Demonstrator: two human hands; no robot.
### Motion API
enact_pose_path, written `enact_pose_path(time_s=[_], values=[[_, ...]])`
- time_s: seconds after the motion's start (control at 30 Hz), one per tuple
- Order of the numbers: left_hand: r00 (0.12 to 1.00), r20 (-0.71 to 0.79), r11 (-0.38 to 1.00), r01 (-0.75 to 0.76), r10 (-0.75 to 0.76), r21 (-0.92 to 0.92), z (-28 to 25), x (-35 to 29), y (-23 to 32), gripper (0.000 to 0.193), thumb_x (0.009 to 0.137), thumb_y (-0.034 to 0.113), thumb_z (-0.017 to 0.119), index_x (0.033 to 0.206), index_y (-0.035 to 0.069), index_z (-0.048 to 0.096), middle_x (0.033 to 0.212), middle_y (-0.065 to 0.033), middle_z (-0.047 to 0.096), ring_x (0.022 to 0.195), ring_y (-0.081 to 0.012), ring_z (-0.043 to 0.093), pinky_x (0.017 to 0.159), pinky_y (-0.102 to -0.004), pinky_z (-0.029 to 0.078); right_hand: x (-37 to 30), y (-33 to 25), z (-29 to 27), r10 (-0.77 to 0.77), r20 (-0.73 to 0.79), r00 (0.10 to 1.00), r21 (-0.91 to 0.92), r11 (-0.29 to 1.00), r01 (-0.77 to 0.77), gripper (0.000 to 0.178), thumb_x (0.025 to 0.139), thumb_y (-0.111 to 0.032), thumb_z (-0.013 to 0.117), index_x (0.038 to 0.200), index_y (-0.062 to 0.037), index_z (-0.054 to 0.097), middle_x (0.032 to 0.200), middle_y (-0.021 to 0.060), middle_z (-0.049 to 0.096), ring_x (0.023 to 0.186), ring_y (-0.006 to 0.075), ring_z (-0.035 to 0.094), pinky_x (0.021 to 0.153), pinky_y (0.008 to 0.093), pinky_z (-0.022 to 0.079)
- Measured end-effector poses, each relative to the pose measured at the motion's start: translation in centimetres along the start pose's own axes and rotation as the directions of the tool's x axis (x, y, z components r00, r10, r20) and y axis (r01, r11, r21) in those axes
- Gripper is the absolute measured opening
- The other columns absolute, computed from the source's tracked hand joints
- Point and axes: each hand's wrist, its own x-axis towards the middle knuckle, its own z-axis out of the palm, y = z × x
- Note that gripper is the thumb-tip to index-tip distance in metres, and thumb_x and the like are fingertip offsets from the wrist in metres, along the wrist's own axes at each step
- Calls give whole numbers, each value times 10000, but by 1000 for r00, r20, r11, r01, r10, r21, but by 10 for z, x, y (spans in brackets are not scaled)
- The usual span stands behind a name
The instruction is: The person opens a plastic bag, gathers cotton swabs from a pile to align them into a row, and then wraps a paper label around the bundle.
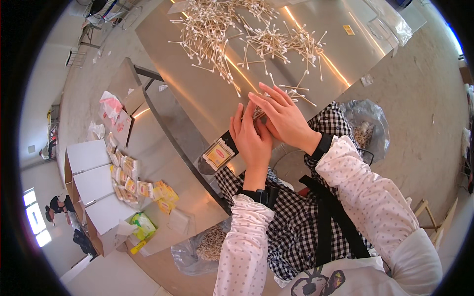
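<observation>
The left hand [253, 138] curls its fingers, narrow and close, around a bundle [259, 112] of swabs; the right hand [286, 117] lies against the same bundle from two o'clock, fingers nearly straight, and I cannot tell whether it also grips. The bundle sits between both hands, mostly hidden, so its long axis is unclear. Loose swabs [299, 92] lie between one and two o'clock, just beside the right fingers, nearer that hand than the left, their sticks pointing several ways. A packet [218, 154] with a yellow label is at eight o'clock, just beside the left hand, its long axis running from eight toward two. Farther out, the big pile [210, 32] spreads at eleven on the metal table [182, 93]. Of the containers, a clear bag [381, 139] at three o'clock holds swabs, as does another bag [186, 259] at seven. Well apart, between eight and nine, packs [129, 185] filled with swabs lie before white cartons [92, 183], whose contents are hidden.
</observation>
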Motion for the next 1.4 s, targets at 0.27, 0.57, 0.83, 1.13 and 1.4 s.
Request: enact_pose_path(time_s=[0.27,0.57,0.83,1.13,1.4], values=[[999,-33,998,-30,29,-51,5,-2,-5,302,873,97,664,1174,80,650,1201,-59,673,1226,-292,570,1054,-456,376,-2,19,-6,-26,160,987,25,999,22,640,825,-44,649,1431,-89,448,1376,114,565,1397,272,424,1217,483,260],[995,-84,998,-48,44,-43,6,-3,-4,203,863,105,710,1062,78,676,1162,-47,687,1160,-269,598,1026,-430,388,-6,45,-78,304,228,925,-42,952,-303,768,756,-84,738,1460,-106,431,1500,151,436,1429,362,353,1192,453,297],[993,-112,997,-48,40,-64,6,-3,-7,160,857,107,723,1011,71,698,1125,-63,707,1138,-269,610,1017,-409,393,8,43,-63,222,171,960,-76,974,-212,530,787,-92,713,1303,-131,601,1410,87,533,1383,311,423,1127,435,364],[989,-151,999,-4,-2,-38,7,-5,-6,116,860,88,713,972,65,697,1087,-61,710,1069,-276,600,979,-403,400,33,63,-40,74,140,987,-83,995,-62,73,796,-66,660,845,-96,705,1036,27,672,1165,242,560,1028,396,424],[988,-152,998,-9,-1,-64,7,-3,-3,112,834,77,721,938,62,684,1050,-57,709,1051,-277,594,972,-403,402,46,80,-45,209,-9,978,-166,964,-207,69,779,-71,655,819,-95,705,900,46,666,1044,265,592,983,405,434]])
